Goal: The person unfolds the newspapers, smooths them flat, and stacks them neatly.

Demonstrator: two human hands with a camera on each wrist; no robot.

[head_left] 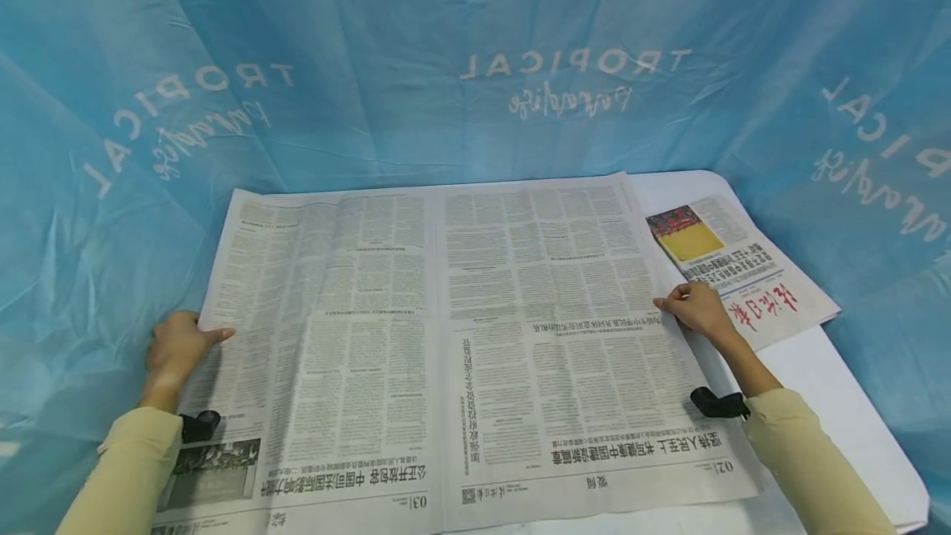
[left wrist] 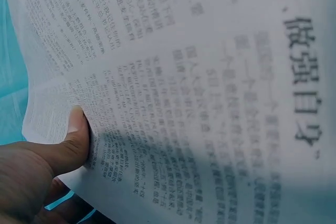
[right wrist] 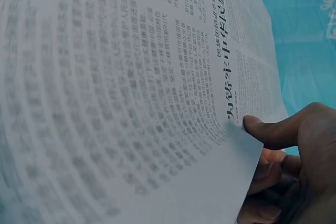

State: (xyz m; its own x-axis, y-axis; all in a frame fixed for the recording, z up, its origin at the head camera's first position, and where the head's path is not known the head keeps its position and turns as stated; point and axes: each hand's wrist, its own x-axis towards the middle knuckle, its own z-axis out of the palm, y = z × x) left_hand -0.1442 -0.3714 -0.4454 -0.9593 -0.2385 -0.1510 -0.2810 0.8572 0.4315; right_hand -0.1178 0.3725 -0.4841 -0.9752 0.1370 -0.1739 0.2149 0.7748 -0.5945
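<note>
A wide newspaper sheet (head_left: 490, 271) lies spread over the white table, its two printed pages upside down to me in the head view. At its left edge my left hand (head_left: 177, 347) pinches the paper, thumb on top and the other fingers underneath. Across from it, my right hand (head_left: 697, 308) pinches the right edge between thumb and curled fingers. In the left wrist view the thumb (left wrist: 77, 135) presses on the print, while the fingers are partly hidden below the sheet. The right wrist view shows the paper edge between the thumb (right wrist: 273, 132) and the fingers.
Right of the sheet, a folded newspaper (head_left: 743, 271) with red lettering and a yellow picture lies on the white table (head_left: 854, 403). Blue printed curtains (head_left: 416, 64) hang behind and at both sides. A black strap piece (head_left: 716, 403) sits at the right wrist.
</note>
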